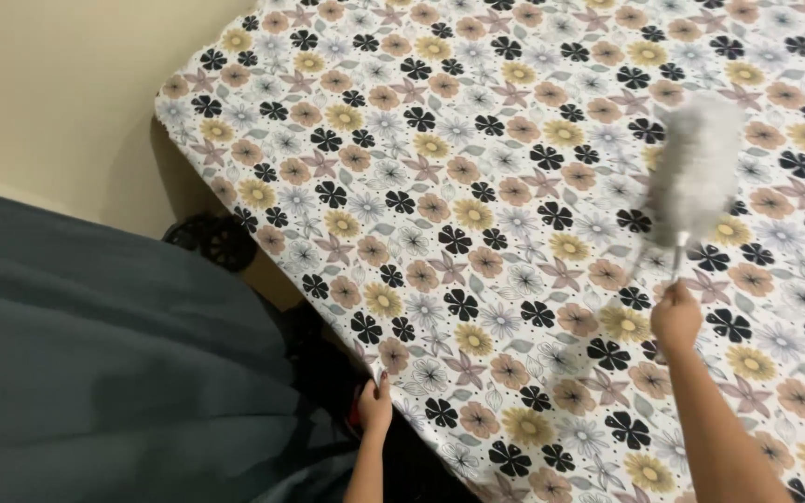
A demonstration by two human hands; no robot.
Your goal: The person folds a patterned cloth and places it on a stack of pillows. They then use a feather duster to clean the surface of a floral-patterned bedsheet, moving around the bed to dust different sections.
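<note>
- Right hand [676, 317], right of centre, closed round the thin handle of a grey fluffy duster [696, 168]; head blurred, raised over the floral sheet [477, 233] at the upper right of the frame.
- Left hand [375, 407], low centre, fingers pinched on the sheet's edge where it drops off the bed.
- Risk, as a judgement: grip sits at the very end of a slim handle, so a hard flick could twist or slip the duster out of the fingers.
- Risk: a pull from the left hand while sweeping could drag the sheet off the bed's corner, upper left, where the hem already looks loosely tucked.
- Risk: dust pushed toward the left edge would likely fall onto the dark wheeled thing [216, 240] in the gap below, or onto the dark grey cloth [95, 373] filling the lower left.
- Edges: bed's long edge runs diagonally from upper left to bottom centre; beige wall [48, 84] close behind the corner.
- Room: broad flat sheet toward the top and right, nothing lying on it; narrow between bed edge, wall and grey cloth, little space for the left arm to swing.
</note>
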